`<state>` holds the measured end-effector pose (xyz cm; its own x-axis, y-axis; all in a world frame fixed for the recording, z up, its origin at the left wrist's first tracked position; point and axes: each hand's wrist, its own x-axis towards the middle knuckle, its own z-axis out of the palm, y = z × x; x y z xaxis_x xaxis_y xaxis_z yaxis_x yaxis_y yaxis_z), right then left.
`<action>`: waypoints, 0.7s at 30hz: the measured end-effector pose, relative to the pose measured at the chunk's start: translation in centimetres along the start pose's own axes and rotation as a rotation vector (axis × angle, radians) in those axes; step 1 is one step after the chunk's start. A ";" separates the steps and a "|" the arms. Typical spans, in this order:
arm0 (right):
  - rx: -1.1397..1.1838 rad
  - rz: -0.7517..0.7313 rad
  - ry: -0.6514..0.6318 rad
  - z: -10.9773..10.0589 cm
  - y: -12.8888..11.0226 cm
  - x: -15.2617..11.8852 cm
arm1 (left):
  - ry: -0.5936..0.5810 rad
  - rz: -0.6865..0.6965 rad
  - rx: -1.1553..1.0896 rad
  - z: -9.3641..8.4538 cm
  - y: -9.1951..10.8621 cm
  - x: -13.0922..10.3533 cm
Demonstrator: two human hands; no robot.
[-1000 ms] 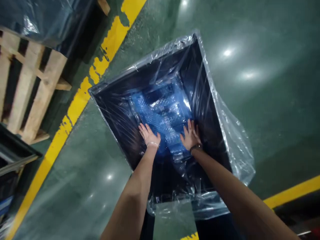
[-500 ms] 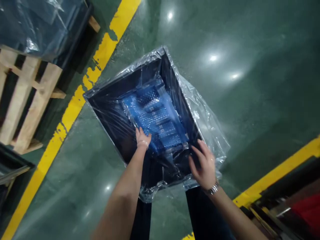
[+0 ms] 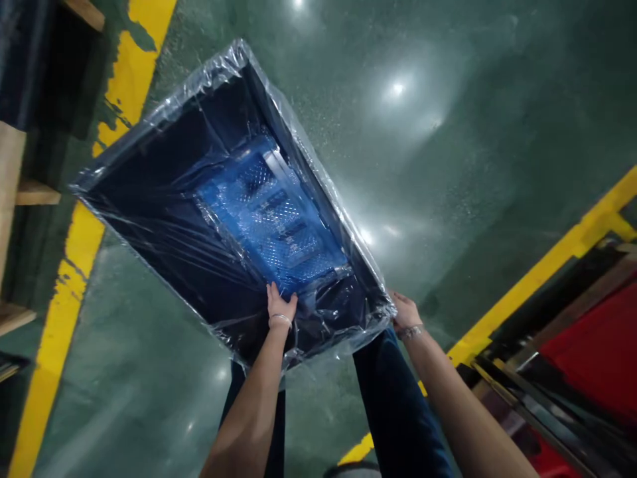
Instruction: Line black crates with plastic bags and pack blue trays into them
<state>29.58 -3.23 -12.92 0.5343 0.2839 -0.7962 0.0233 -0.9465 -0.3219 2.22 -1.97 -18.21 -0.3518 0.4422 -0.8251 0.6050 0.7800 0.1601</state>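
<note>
Head view: a black bin (image 3: pixel 149 219) stands on the green floor (image 3: pixel 448 199), directly in front of the person's legs (image 3: pixel 393 398). A clear plastic liner (image 3: pixel 318 172) covers the inside of the bin and folds out over its rim. A blue tray (image 3: pixel 271 222) lies at the bottom of the bin, under the liner.

The left hand (image 3: pixel 279 305) reaches down into the bin at its near side. The hand lies flat, fingers together and extended, pressed against the liner at the near edge of the tray. A thin bracelet sits on that wrist.

The right hand (image 3: pixel 404 311) is outside the bin, at its near right corner. It touches the liner where the plastic hangs over the rim. The fingers are mostly hidden behind the plastic, so I cannot tell whether they pinch it or rest on it. A watch sits on that wrist.

Yellow lines (image 3: pixel 74 265) mark the floor to the left and to the right of the bin. A wooden pallet (image 3: pixel 14 199) stands at the left edge. Red and dark items (image 3: pixel 597 345) lie at the lower right, too blurred to identify.
</note>
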 end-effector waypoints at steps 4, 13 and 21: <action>-0.195 0.031 0.148 0.4 -0.8 1.6 | 0.050 0.150 0.184 -0.2 1.3 -0.2; -0.312 -0.028 -0.005 3.9 -2.3 4.6 | 0.006 1.098 0.566 3.3 9.0 0.4; -0.183 -0.027 -0.092 3.7 0.6 4.3 | -0.171 0.983 0.726 5.4 11.8 3.3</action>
<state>28.76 -2.04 -18.39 0.4524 0.3143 -0.8346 0.1945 -0.9481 -0.2516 12.06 6.29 -21.99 0.5414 0.5955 -0.5935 0.8354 -0.3014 0.4596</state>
